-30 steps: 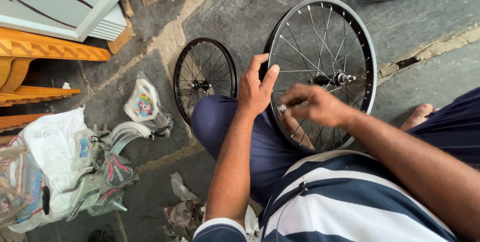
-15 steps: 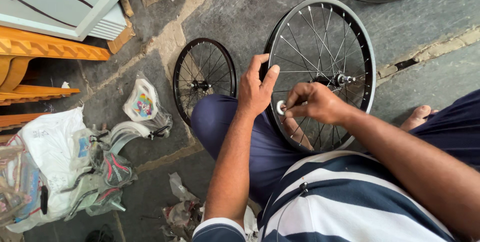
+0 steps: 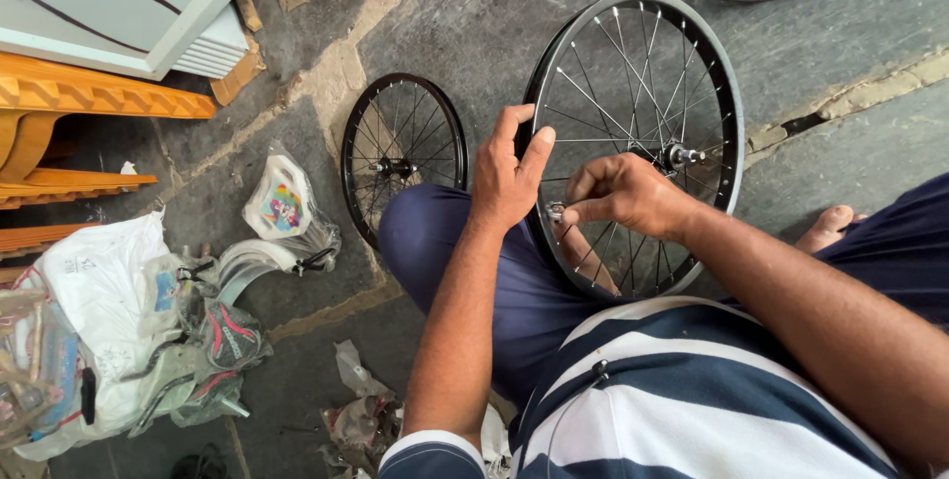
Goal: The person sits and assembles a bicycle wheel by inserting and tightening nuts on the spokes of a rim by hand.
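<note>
Spoked bicycle wheel (image 3: 633, 74) upright against the knee, on the stone floor (image 3: 494, 24). Left hand (image 3: 506, 177) grips its rim, fingers wrapped. Right hand (image 3: 628, 197) fingers pinch a small metal spoke tool (image 3: 556, 211) at the rim. Smaller wheel (image 3: 400, 158) just beside, left

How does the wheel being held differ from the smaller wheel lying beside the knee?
The held wheel is larger and propped upright, gripped by the left hand while the right hand works at its spokes. The small wheel lies flat on the stone floor, untouched. Both have black rims and thin metal spokes.
</note>
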